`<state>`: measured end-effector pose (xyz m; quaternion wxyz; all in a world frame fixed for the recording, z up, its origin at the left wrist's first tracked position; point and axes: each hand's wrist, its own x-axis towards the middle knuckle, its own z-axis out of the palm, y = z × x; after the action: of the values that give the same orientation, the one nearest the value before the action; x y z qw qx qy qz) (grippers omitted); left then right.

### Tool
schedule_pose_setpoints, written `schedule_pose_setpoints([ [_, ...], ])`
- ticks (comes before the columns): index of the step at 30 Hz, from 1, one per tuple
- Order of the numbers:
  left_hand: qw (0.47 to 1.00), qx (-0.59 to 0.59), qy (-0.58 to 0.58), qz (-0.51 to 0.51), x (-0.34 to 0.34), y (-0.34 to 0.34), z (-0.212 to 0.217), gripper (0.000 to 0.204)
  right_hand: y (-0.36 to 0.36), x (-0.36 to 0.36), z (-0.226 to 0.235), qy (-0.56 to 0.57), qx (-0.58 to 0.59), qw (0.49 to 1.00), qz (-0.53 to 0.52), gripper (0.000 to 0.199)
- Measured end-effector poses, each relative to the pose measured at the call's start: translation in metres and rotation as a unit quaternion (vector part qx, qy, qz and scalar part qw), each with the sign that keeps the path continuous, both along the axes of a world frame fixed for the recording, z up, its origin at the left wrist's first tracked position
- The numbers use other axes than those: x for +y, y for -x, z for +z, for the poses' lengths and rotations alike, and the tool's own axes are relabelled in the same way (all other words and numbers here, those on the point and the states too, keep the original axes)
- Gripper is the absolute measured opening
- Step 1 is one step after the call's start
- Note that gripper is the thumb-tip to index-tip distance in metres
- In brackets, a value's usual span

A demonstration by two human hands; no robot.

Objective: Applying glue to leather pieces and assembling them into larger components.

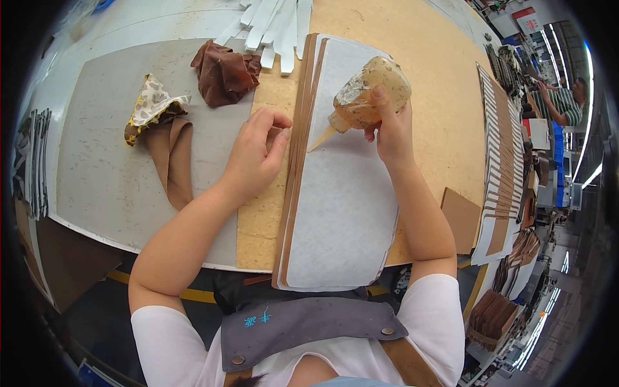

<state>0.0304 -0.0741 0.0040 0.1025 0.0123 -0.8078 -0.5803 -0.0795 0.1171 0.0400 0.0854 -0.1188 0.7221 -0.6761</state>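
My right hand [394,132] is closed around a squeeze bottle [373,92] of cloudy, amber glue-like liquid, its sides smeared with residue. The bottle tilts down to the left, and its pointed nozzle [322,138] is at the surface of the top white sheet, near its left edge. Below lies a stack of long panels [342,213], white on top, with brown edges stepped along the left side. My left hand [260,151] rests by that left edge, fingers curled and thumb drawn in. Whether its fingertips pinch an edge is too hidden to make out.
A crumpled brown leather piece [227,72], a stained patterned cloth [155,106] and a folded brown strip [171,155] lie left. White strips [274,26] fan out at the back. Striped panels [500,161] and a brown board [460,219] lie right; another person [561,103] stands beyond.
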Motion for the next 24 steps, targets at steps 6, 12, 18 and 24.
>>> schedule_pose_setpoints([
  [6,1.000,0.001,0.007,-0.002,0.000,0.001,0.000,0.010,-0.027,0.007,-0.001,0.012,-0.038,0.999,-0.011,0.061],
  [12,1.000,0.014,0.019,0.002,0.000,0.001,-0.003,0.009,-0.055,0.013,0.001,0.003,-0.061,0.998,-0.003,0.062],
  [18,1.000,0.026,0.014,0.004,0.000,0.002,-0.004,0.010,-0.081,0.019,0.003,-0.009,-0.076,0.997,0.007,0.053],
  [24,0.999,0.038,0.007,0.011,0.001,0.003,-0.007,0.011,-0.108,0.025,0.003,-0.012,-0.086,0.996,0.016,0.050],
])
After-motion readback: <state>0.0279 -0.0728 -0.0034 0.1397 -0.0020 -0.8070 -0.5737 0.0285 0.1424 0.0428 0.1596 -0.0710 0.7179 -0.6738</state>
